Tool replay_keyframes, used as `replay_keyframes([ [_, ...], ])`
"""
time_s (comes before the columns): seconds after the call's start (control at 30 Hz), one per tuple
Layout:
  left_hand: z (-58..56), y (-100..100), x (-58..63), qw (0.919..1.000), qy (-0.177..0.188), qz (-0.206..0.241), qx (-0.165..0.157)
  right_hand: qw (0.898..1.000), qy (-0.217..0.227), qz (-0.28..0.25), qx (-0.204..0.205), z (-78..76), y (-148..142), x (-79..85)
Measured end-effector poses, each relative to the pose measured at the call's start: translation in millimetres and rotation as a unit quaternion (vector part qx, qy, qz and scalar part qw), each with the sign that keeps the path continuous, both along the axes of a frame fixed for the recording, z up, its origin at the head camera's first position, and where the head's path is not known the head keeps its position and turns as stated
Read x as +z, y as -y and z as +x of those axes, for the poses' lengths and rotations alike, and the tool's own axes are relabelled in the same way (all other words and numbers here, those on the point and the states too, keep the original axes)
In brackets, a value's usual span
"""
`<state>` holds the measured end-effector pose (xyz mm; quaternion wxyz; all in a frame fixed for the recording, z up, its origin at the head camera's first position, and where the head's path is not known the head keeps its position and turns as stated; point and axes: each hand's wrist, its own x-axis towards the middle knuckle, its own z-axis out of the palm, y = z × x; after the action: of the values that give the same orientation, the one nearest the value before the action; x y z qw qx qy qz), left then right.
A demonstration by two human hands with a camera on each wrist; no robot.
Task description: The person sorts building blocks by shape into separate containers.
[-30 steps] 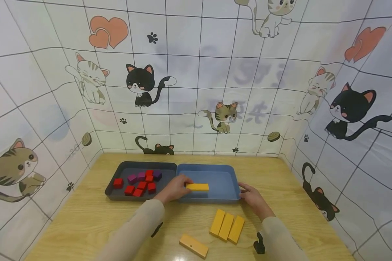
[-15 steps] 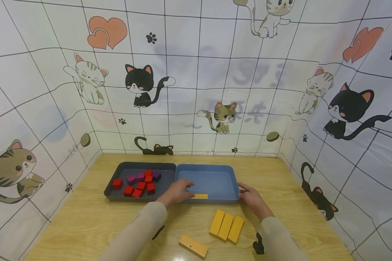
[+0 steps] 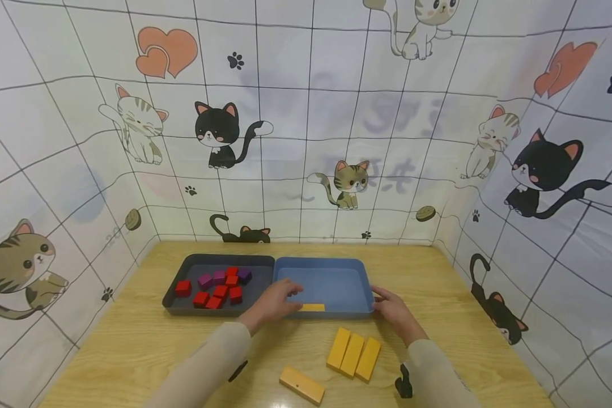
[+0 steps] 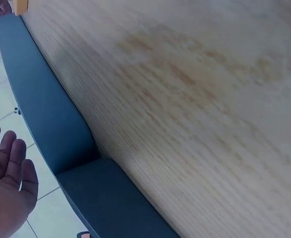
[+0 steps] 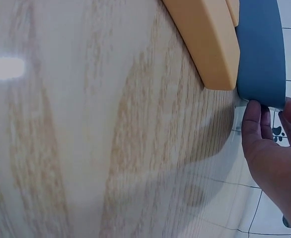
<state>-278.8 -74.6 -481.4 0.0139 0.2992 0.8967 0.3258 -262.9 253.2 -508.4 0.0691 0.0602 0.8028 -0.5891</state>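
Observation:
My left hand [image 3: 272, 301] hovers over the front left of the blue tray [image 3: 336, 280], its fingers loosely extended, as the left wrist view also shows of the hand [image 4: 11, 183]. A yellow rectangular block [image 3: 314, 307] lies inside along the front wall, mostly hidden by that wall, one end close by the left thumb. At the tray's right side, my right hand [image 3: 394, 311] holds the edge. In the right wrist view its fingertips [image 5: 254, 108] press against the end of the tray wall [image 5: 259, 59].
A dark grey tray [image 3: 261, 277] with several red cubes [image 3: 182, 288] and purple cubes [image 3: 205, 281] adjoins the blue one on the left. Three yellow blocks [image 3: 353, 354] lie side by side in front, and another block [image 3: 302, 385] lies nearer. Patterned cloth walls [image 3: 285, 113] enclose the table.
The left hand has lowered the yellow block from above the tray to its front wall and let go, then drawn slightly left. The right hand has stayed at the tray's edge.

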Motion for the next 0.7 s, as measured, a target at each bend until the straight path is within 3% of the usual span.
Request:
replay_keyframes([
  [0.17,10.2,9,-0.3,0.9993,-0.02,0.006,-0.031,1.0,0.0,-0.004,0.005,1.1,1,-0.2],
  [0.47,33.0,24,-1.3,0.9976,-0.037,0.013,-0.056,1.0,-0.003,-0.01,0.006,-1.7,-2,-1.0],
  [0.7,46.0,32,-3.3,0.998,0.017,0.038,-0.047,1.0,0.002,-0.023,0.009,-1.3,-2,-0.9],
])
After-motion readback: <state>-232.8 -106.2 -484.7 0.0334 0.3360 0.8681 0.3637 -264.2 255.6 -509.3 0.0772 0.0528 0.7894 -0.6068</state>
